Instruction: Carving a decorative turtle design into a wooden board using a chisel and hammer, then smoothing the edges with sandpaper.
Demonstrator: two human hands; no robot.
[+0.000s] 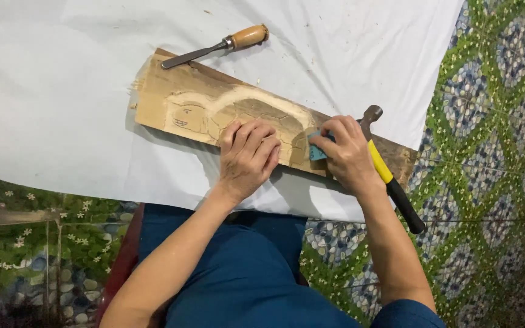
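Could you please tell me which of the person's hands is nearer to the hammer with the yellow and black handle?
Right. The right hand lies against the hammer, holding a small blue piece; the left hand rests flat on the plank, farther away.

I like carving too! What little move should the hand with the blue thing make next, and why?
Probably a short rub along the carved groove. The right hand presses a small blue block against the wooden plank by the pale carved curve, while the left hand lies flat on the plank, steadying it. The chisel and hammer lie unheld.
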